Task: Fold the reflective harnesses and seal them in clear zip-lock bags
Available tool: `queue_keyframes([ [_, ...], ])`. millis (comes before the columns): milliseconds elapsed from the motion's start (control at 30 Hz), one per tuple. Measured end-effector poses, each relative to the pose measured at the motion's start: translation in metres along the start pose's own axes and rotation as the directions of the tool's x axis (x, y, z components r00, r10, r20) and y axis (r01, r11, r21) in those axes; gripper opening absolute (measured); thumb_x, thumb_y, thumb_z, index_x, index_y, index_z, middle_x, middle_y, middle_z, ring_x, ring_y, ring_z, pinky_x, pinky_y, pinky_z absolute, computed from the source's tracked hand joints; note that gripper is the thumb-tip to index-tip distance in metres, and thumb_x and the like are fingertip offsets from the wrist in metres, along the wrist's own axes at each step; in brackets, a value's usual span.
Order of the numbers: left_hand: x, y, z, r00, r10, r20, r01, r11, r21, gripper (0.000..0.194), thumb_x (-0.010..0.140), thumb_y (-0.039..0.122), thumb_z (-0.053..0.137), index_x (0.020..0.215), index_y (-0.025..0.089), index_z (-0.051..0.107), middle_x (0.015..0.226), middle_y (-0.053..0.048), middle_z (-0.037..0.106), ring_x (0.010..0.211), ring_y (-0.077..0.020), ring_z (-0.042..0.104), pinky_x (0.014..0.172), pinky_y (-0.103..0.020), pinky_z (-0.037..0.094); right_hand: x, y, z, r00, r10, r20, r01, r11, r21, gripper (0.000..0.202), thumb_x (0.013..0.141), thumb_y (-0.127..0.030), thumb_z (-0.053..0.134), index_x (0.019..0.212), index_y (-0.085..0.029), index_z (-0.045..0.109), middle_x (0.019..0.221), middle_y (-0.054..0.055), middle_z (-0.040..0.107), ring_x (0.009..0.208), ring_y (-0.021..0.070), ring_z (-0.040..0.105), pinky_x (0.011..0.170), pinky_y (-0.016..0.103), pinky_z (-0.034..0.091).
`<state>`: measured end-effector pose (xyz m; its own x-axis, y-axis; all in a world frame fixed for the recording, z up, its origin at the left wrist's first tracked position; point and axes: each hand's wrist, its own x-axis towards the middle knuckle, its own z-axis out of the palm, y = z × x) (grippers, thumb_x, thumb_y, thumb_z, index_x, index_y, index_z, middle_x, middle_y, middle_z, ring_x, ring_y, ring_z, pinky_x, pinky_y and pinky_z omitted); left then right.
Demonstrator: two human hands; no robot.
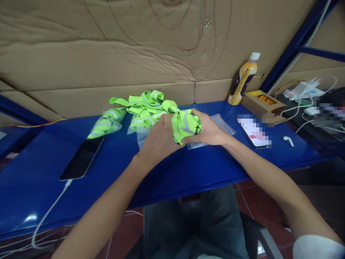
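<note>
Between my two hands is a bunched neon-green reflective strap (186, 126) with grey stripes, held above the table. My left hand (160, 138) closes on its left side, with most of the fingers hidden behind the hand. My right hand (211, 129) wraps its right side, thumb low and fingers behind. Just beyond lies a loose heap of the same green straps (147, 102). A clear plastic bag (223, 124) lies flat under and behind my right hand. To the left sits a bagged green bundle (109, 120).
A black phone (82, 158) with a white cable lies on the blue table (188, 165). At the right are a lit phone (253, 133), a white earbud (288, 140), a yellow drink bottle (244, 79) and an open cardboard box (265, 104). Cardboard panels (161, 54) stand behind.
</note>
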<state>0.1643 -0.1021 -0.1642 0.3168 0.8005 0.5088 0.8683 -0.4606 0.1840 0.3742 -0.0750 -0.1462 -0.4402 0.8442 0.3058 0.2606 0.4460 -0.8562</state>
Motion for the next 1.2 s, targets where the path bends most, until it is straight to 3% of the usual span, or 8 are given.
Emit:
queue_keyframes([
  [133, -0.004, 0.004, 0.008, 0.991, 0.105, -0.078, -0.098, 0.992, 0.085, 0.070, 0.086, 0.039, 0.080, 0.140, 0.010, 0.045, 0.124, -0.023, 0.064, 0.120, -0.0434, 0.065, 0.101, -0.058, 0.057, -0.001, -0.001, 0.014, 0.975, 0.220, 0.036, -0.215, 0.886, 0.410, 0.059, 0.057, -0.026, 0.096, 0.102, -0.023, 0.058, 0.071, -0.007, 0.062, 0.052, 0.0123, 0.054, 0.046, 0.027, 0.044],
  [267, -0.014, 0.017, 0.019, 0.985, 0.113, -0.131, -0.087, 0.978, 0.189, 0.083, 0.095, 0.037, 0.074, 0.155, -0.001, 0.031, 0.138, -0.034, 0.058, 0.133, -0.0514, 0.057, 0.112, -0.067, 0.046, 0.001, 0.000, 0.018, 0.938, 0.341, 0.054, -0.310, 0.765, 0.564, 0.056, 0.051, -0.020, 0.098, 0.089, -0.022, 0.058, 0.071, -0.003, 0.064, 0.046, 0.0085, 0.052, 0.035, 0.023, 0.036],
  [433, -0.013, 0.006, 0.002, 0.982, 0.189, -0.012, -0.187, 0.979, 0.084, 0.102, 0.096, 0.040, 0.074, 0.169, 0.007, 0.011, 0.155, -0.032, 0.051, 0.143, -0.0461, 0.054, 0.117, -0.060, 0.047, 0.004, 0.000, 0.009, 0.900, 0.428, 0.077, -0.389, 0.715, 0.581, 0.053, 0.047, -0.018, 0.101, 0.081, -0.018, 0.060, 0.067, -0.002, 0.063, 0.045, 0.0061, 0.051, 0.032, 0.019, 0.034],
  [567, -0.002, -0.019, -0.022, 0.987, 0.126, 0.096, -0.123, 0.992, -0.030, 0.092, 0.090, 0.044, 0.082, 0.163, 0.016, 0.034, 0.151, -0.022, 0.061, 0.138, -0.0416, 0.062, 0.116, -0.055, 0.050, 0.002, -0.004, 0.006, 0.925, 0.372, 0.076, -0.343, 0.736, 0.584, 0.053, 0.050, -0.022, 0.102, 0.085, -0.018, 0.063, 0.068, -0.003, 0.064, 0.043, 0.0052, 0.050, 0.031, 0.020, 0.031],
  [667, 0.001, -0.024, -0.025, 0.987, 0.067, 0.149, -0.058, 0.996, -0.064, 0.091, 0.079, 0.053, 0.092, 0.149, 0.016, 0.049, 0.135, -0.018, 0.070, 0.125, -0.0417, 0.070, 0.107, -0.053, 0.055, 0.000, -0.006, 0.009, 0.946, 0.316, 0.073, -0.302, 0.774, 0.557, 0.055, 0.053, -0.024, 0.102, 0.090, -0.020, 0.062, 0.070, -0.004, 0.065, 0.040, 0.0059, 0.049, 0.030, 0.022, 0.031],
  [867, -0.006, -0.001, -0.009, 0.989, 0.031, 0.141, -0.048, 0.991, 0.122, 0.085, 0.082, 0.041, 0.094, 0.144, 0.010, 0.045, 0.130, -0.025, 0.069, 0.116, -0.0419, 0.073, 0.090, -0.047, 0.061, -0.001, 0.003, 0.023, 0.927, 0.376, 0.004, -0.324, 0.792, 0.517, 0.055, 0.053, -0.026, 0.100, 0.088, -0.022, 0.058, 0.064, -0.004, 0.066, 0.040, 0.0095, 0.052, 0.030, 0.023, 0.036],
  [1000, -0.011, 0.015, -0.011, 0.989, -0.063, 0.137, 0.032, 0.975, 0.221, 0.082, 0.083, 0.040, 0.094, 0.140, 0.006, 0.045, 0.126, -0.028, 0.069, 0.107, -0.0412, 0.075, 0.081, -0.043, 0.061, -0.001, 0.005, 0.027, 0.920, 0.392, -0.018, -0.326, 0.789, 0.521, 0.053, 0.052, -0.024, 0.099, 0.086, -0.023, 0.059, 0.059, -0.005, 0.064, 0.039, 0.0103, 0.052, 0.030, 0.023, 0.037],
  [1200, -0.012, 0.024, -0.012, 0.983, -0.068, 0.169, 0.017, 0.957, 0.289, 0.086, 0.084, 0.045, 0.092, 0.144, 0.003, 0.045, 0.121, -0.026, 0.069, 0.105, -0.0402, 0.075, 0.076, -0.040, 0.060, -0.003, 0.002, 0.032, 0.862, 0.503, 0.053, -0.429, 0.673, 0.603, 0.051, 0.046, -0.025, 0.102, 0.077, -0.019, 0.061, 0.065, 0.000, 0.068, 0.038, 0.0074, 0.049, 0.028, 0.022, 0.034],
])
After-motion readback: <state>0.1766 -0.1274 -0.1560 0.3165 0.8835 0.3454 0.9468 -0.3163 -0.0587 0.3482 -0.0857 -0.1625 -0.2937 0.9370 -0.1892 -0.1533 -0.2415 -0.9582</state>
